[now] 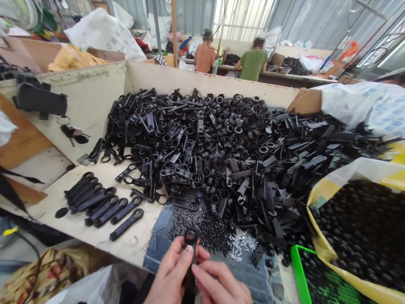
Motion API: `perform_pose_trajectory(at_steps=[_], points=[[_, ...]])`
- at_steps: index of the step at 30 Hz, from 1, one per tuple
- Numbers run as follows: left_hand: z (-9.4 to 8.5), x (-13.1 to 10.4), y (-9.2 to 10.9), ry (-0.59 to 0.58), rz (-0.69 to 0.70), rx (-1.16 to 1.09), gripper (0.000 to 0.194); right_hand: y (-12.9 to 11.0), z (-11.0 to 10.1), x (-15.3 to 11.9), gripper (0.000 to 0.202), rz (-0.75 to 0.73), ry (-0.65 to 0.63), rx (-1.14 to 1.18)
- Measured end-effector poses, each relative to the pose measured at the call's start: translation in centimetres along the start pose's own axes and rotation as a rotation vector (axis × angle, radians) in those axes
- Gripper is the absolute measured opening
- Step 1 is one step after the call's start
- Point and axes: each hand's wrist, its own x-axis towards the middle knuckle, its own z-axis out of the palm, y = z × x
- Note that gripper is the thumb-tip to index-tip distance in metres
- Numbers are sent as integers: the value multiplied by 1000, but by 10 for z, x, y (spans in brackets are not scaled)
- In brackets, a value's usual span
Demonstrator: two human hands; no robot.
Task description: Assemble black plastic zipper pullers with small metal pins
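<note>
My left hand (169, 280) is closed around a black plastic handle with a ring-shaped end (191, 237), the ring pointing up and away from me. The thumb lies along its front, just below the ring. My right hand (226, 293) is closed too, its fingertips pressed against the handle's lower right side; anything small between them is hidden. Just beyond the hands, small dark metal pieces (185, 217), black bits (212, 234) and silver pins (241, 244) lie on a blue-grey mat (158, 238). Several similar black handles (126, 224) lie in a row at the left.
A large heap of loose black plastic parts (189, 141) fills the wooden bin (98, 82). At the right are a yellow-white sack (327, 192) of black balls and a green tray (302, 281). Keys (71, 132) hang on the left wall. Two people (254, 61) sit at the back.
</note>
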Motion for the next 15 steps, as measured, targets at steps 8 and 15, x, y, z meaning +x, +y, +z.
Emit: perform_pose_trajectory(at_steps=[8, 15], points=[[0, 0, -15, -7, 46, -74, 47, -4, 44, -13, 38, 677, 184, 204], [-12, 6, -19, -46, 71, 7, 48, -5, 47, -12, 38, 770, 235, 311]])
